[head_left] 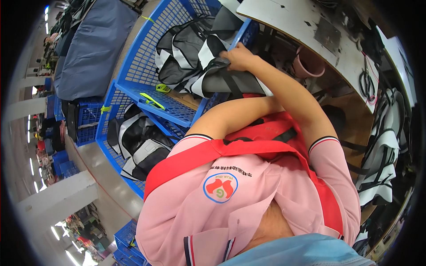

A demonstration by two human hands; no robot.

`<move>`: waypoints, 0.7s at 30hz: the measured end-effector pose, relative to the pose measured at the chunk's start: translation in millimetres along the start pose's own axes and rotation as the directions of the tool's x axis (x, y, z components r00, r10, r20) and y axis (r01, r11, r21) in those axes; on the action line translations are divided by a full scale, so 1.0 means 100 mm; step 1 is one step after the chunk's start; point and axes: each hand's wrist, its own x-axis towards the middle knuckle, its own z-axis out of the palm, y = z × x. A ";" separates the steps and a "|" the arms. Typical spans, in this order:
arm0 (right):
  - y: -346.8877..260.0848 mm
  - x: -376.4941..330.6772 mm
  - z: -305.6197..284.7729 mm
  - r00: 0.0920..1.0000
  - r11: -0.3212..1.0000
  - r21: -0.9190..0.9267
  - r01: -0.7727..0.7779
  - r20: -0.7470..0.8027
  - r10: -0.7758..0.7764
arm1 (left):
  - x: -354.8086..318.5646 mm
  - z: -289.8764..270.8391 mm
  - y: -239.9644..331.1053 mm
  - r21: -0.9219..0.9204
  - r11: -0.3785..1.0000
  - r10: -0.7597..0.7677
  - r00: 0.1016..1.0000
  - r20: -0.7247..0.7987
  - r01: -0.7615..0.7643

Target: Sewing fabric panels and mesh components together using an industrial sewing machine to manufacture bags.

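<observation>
Right hand (239, 57) grips grey-black fabric piece (230, 80) over blue crate (146, 57); left hand hidden behind that fabric, grip unclear; pink cup (308, 66) under tabletop (288, 22).

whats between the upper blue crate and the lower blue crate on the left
In the head view, the upper blue crate overlaps the lower blue crate; at the seam lie yellow-green ties. The right hand grips a grey-and-white fabric piece.

A pink cup (307, 65) sits below a white worktable (284, 20), with scissors (366, 84) hanging at the table's edge. A lower blue crate (116, 155) holds more black-and-white pieces (141, 144); grey fabric (95, 46) covers a cart beyond.
</observation>
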 end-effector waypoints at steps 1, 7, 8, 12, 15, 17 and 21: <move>-0.01 -0.01 0.04 0.999 0.999 0.017 0.037 0.011 -0.038 | -0.02 -0.01 0.10 -0.007 0.987 -0.161 0.986 0.042 0.162; 0.34 -1.17 0.00 0.775 0.970 0.048 0.239 -0.612 -0.161 | -0.29 -0.53 1.48 0.234 0.972 -0.109 0.927 0.359 0.024; 0.42 -1.47 -0.06 0.794 0.985 0.019 0.171 -0.595 -0.127 | -0.40 -0.80 1.70 -0.051 0.993 -0.081 0.942 0.327 0.103; 0.48 -2.34 -0.18 0.822 1.000 0.020 0.001 -0.569 0.010 | -0.88 -2.04 2.18 -0.677 0.689 -0.277 0.957 0.083 0.259; 0.35 -2.67 -0.13 0.842 0.999 -0.007 -0.053 -0.538 0.041 | -0.75 -2.62 1.51 -0.332 0.914 -0.365 0.834 -0.415 0.234; 0.26 -2.77 -0.09 0.764 0.996 0.090 -0.014 -0.642 0.069 | -0.68 -2.63 0.88 0.113 0.925 -0.276 0.843 -0.462 0.364; 0.20 -2.85 -0.08 0.803 0.993 0.105 -0.062 -0.586 0.112 | -0.93 -2.34 -0.09 0.796 0.530 -0.418 0.907 -0.053 0.291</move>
